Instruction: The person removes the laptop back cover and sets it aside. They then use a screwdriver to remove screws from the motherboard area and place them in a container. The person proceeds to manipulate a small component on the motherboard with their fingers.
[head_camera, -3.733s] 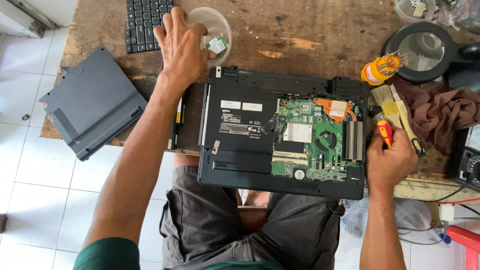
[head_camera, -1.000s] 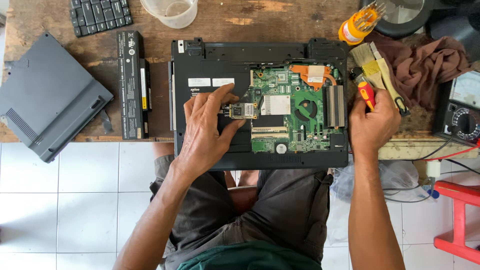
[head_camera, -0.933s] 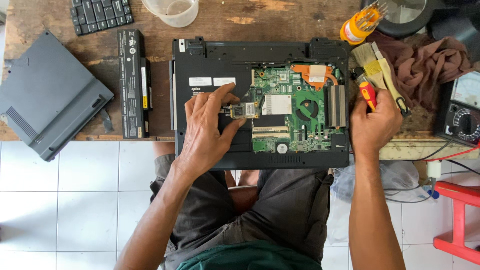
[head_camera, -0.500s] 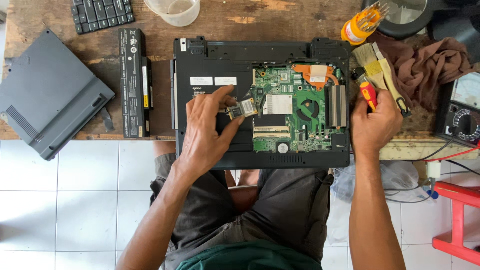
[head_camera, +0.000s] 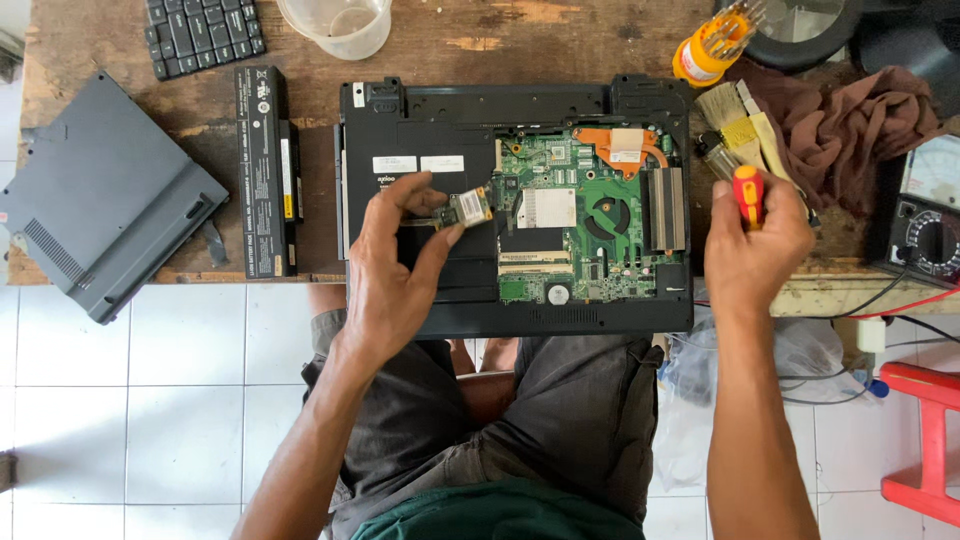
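An opened black laptop base (head_camera: 420, 110) lies bottom-up on the wooden bench, its green motherboard (head_camera: 600, 245) with fan and copper heat pipe exposed. My left hand (head_camera: 395, 270) pinches a small green circuit card (head_camera: 468, 208) between thumb and fingers, lifted just above the laptop left of the motherboard. My right hand (head_camera: 755, 250) rests at the laptop's right edge, fist closed on a red and yellow screwdriver (head_camera: 748, 195) with its handle pointing up.
A black battery (head_camera: 265, 170) and a grey cover panel (head_camera: 100, 200) lie left of the laptop. A keyboard (head_camera: 200, 35) and clear plastic cup (head_camera: 335, 25) sit behind. Brushes (head_camera: 735, 125), a brown rag (head_camera: 850, 115), a yellow bit holder (head_camera: 705, 50) and a multimeter (head_camera: 925, 215) crowd the right.
My left hand came back from the cup to the laptop, took hold of the small card and has raised it slightly. The right hand stays put with the screwdriver.
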